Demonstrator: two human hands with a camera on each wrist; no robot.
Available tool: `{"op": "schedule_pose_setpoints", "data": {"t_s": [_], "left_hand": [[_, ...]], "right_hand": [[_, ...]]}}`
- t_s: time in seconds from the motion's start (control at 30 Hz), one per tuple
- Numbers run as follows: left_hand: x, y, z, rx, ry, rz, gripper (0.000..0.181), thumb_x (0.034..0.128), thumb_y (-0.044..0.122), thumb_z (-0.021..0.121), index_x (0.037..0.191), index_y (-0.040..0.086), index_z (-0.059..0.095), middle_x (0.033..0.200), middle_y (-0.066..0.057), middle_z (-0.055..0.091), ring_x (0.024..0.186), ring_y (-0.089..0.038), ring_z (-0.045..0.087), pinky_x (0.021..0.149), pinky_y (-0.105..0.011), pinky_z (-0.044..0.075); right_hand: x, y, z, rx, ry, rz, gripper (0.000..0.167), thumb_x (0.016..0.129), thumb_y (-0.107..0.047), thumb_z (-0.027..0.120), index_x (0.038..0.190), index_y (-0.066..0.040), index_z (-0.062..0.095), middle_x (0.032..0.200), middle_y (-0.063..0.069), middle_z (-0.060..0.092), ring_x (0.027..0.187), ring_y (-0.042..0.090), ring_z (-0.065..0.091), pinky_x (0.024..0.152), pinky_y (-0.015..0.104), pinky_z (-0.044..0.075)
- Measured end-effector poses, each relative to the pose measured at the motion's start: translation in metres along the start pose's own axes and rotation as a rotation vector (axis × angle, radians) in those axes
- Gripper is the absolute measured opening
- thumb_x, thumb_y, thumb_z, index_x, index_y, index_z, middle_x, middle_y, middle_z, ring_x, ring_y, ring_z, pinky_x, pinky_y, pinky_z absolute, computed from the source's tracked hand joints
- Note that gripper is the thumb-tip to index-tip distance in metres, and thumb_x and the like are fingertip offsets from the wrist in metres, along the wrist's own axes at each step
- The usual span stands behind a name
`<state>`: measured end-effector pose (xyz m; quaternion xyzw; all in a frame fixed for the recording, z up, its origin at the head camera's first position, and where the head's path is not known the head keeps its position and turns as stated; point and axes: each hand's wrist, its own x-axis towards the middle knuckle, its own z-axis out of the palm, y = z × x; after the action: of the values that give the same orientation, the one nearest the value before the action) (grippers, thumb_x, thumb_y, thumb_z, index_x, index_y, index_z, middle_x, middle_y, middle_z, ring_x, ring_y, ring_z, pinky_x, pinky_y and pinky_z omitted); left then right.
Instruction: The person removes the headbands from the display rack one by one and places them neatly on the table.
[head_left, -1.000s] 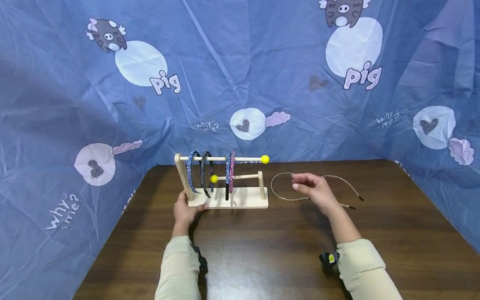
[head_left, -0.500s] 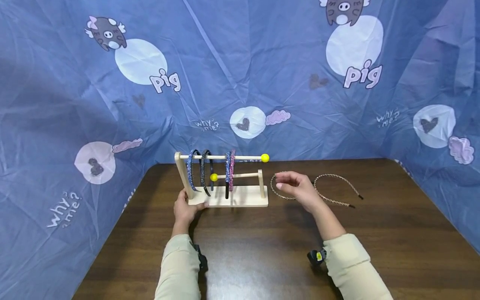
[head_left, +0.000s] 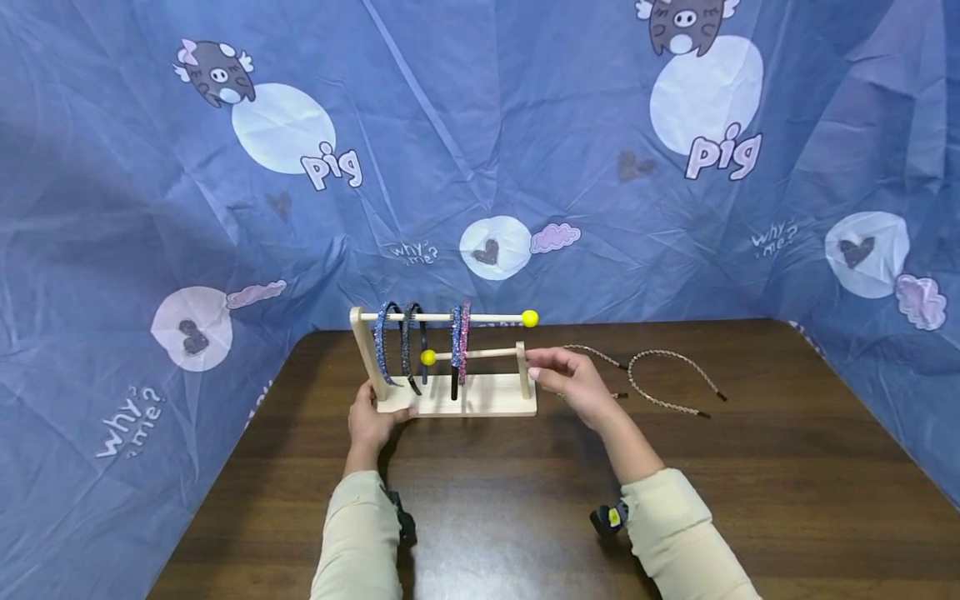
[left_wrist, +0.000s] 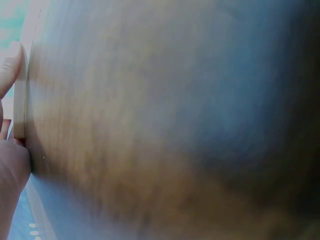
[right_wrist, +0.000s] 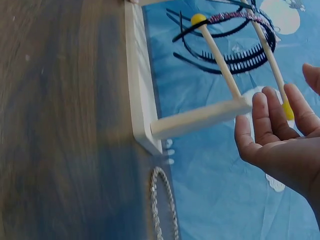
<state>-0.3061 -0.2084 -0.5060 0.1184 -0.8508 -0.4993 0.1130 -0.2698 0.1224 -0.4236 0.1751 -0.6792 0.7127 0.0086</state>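
Observation:
A pale wooden headband stand [head_left: 495, 404] has two rods tipped with yellow balls. My left hand [head_left: 371, 423] grips the left end of its base, thumb along the front edge; the left wrist view catches just part of that hand. On the stand hang a blue glittery headband [head_left: 381, 346], a dark one [head_left: 406, 346], and a blue [head_left: 456, 342] and a pink [head_left: 464, 346] one side by side. Beside the short right post [right_wrist: 200, 120], my right hand [head_left: 576, 385] holds nothing; its fingers are loosely bent in the right wrist view [right_wrist: 280, 130].
Two braided gold headbands lie on the brown table [head_left: 495, 492] to the right. One [head_left: 678, 354] shows whole; the other [head_left: 592, 352] is partly behind my right hand. A blue printed cloth [head_left: 420, 192] hangs around the back and sides.
My right hand has moved left, from above the braided headbands to the right post of the stand. The left hand and the stand have stayed put.

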Motion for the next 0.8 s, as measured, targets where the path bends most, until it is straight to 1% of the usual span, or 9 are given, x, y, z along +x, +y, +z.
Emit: {"op": "schedule_pose_setpoints", "data": {"t_s": [0.17, 0.3, 0.33, 0.4, 0.53, 0.63, 0.7, 0.8], "left_hand": [[0.000, -0.001, 0.000, -0.002, -0.002, -0.008, 0.091, 0.0604, 0.012, 0.087, 0.137, 0.003, 0.038, 0.130, -0.020, 0.049, 0.118, -0.032, 0.044, 0.101, -0.041, 0.030], [0.000, -0.001, 0.000, -0.003, -0.002, -0.007, 0.091, 0.0607, 0.013, 0.087, 0.137, 0.003, 0.039, 0.130, -0.020, 0.049, 0.118, -0.032, 0.045, 0.100, -0.041, 0.031], [0.000, 0.000, 0.000, -0.002, -0.002, -0.003, 0.091, 0.0606, 0.013, 0.087, 0.137, 0.003, 0.039, 0.130, -0.020, 0.049, 0.118, -0.031, 0.045, 0.100, -0.041, 0.031], [0.001, -0.001, 0.000, -0.001, -0.006, 0.002, 0.091, 0.0609, 0.013, 0.087, 0.137, 0.003, 0.038, 0.130, -0.020, 0.049, 0.118, -0.031, 0.045, 0.100, -0.041, 0.031], [0.000, -0.002, -0.002, 0.002, -0.006, 0.009, 0.090, 0.0604, 0.012, 0.087, 0.136, 0.002, 0.039, 0.129, -0.021, 0.050, 0.117, -0.033, 0.045, 0.100, -0.041, 0.031], [-0.001, -0.002, -0.002, -0.001, 0.001, 0.004, 0.090, 0.0595, 0.011, 0.087, 0.136, 0.002, 0.040, 0.128, -0.021, 0.050, 0.116, -0.033, 0.045, 0.099, -0.042, 0.031], [0.000, -0.002, -0.002, -0.004, -0.001, 0.003, 0.090, 0.0596, 0.012, 0.087, 0.136, 0.002, 0.040, 0.128, -0.021, 0.050, 0.117, -0.033, 0.045, 0.100, -0.042, 0.031], [0.001, -0.002, -0.001, -0.010, -0.005, 0.000, 0.090, 0.0601, 0.013, 0.087, 0.136, 0.003, 0.040, 0.129, -0.020, 0.050, 0.117, -0.032, 0.044, 0.100, -0.042, 0.031]], "right_hand": [[0.005, 0.001, 0.012, 0.027, -0.016, -0.004, 0.040, 0.085, -0.004, 0.062, 0.119, 0.012, 0.053, 0.111, 0.023, 0.058, 0.093, 0.018, 0.058, 0.078, 0.031, 0.050], [0.009, 0.003, 0.022, 0.042, -0.021, -0.020, 0.042, 0.084, -0.003, 0.062, 0.121, 0.011, 0.051, 0.110, 0.019, 0.057, 0.091, 0.019, 0.058, 0.078, 0.038, 0.050], [0.011, 0.003, 0.024, 0.046, -0.022, -0.024, 0.042, 0.084, -0.003, 0.062, 0.121, 0.011, 0.051, 0.110, 0.019, 0.056, 0.090, 0.019, 0.058, 0.077, 0.039, 0.050], [0.013, 0.003, 0.029, 0.053, -0.026, -0.030, 0.043, 0.083, -0.002, 0.062, 0.122, 0.010, 0.050, 0.110, 0.019, 0.056, 0.088, 0.018, 0.058, 0.075, 0.037, 0.051], [0.018, 0.005, 0.039, 0.052, -0.048, -0.050, 0.044, 0.082, -0.001, 0.063, 0.122, 0.010, 0.049, 0.109, 0.024, 0.055, 0.087, 0.017, 0.058, 0.072, 0.028, 0.049], [0.022, 0.006, 0.046, 0.048, -0.055, -0.064, 0.044, 0.082, -0.001, 0.063, 0.123, 0.008, 0.049, 0.109, 0.025, 0.055, 0.089, 0.019, 0.058, 0.074, 0.027, 0.048], [0.025, 0.007, 0.050, 0.050, -0.050, -0.070, 0.044, 0.081, 0.001, 0.063, 0.123, 0.008, 0.049, 0.109, 0.025, 0.055, 0.093, 0.024, 0.057, 0.076, 0.027, 0.047], [0.028, 0.007, 0.057, 0.072, -0.045, -0.071, 0.044, 0.082, 0.004, 0.062, 0.123, 0.009, 0.049, 0.112, 0.028, 0.054, 0.099, 0.036, 0.055, 0.079, 0.027, 0.047]]}}
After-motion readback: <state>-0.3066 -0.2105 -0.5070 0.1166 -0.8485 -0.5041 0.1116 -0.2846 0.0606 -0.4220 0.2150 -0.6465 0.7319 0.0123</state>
